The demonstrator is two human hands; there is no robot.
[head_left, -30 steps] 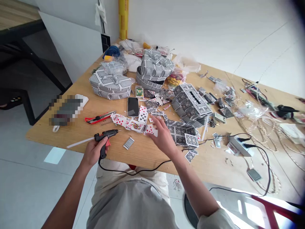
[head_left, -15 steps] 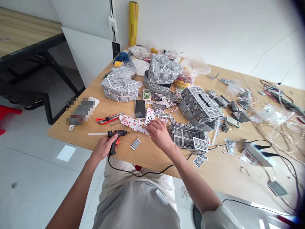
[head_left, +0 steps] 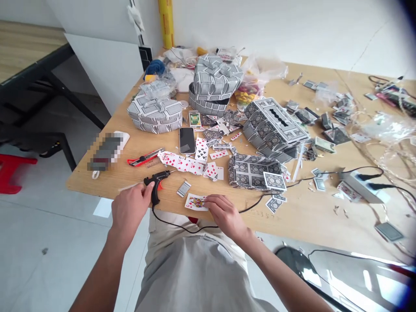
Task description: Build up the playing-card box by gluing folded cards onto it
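My left hand (head_left: 131, 212) is closed at the back of a black hot glue gun (head_left: 158, 182) with an orange trigger. Its thumb presses against the handle, and the nozzle points right over the table. A face card (head_left: 195, 202) lies near the table's front edge, its right end pinched under the fingers of my right hand (head_left: 225, 214). Between the hands is a small folded card piece (head_left: 183, 188). Just beyond the gun stretches a strip of joined playing cards (head_left: 182, 163), beside a loose pile of cards (head_left: 213, 171).
A red utility knife (head_left: 144, 158) and a phone (head_left: 187, 141) lie behind the gun. Woven card boxes (head_left: 156, 115) stand farther back, with a slotted one (head_left: 274, 125) and an open tray (head_left: 255, 171) at right. The gun's black cord (head_left: 182, 229) hangs over the edge toward a power strip (head_left: 364, 184).
My right hand has moved from the card strip toward the front edge, and a face card is now in its fingers. My left hand has shifted back along the glue gun.
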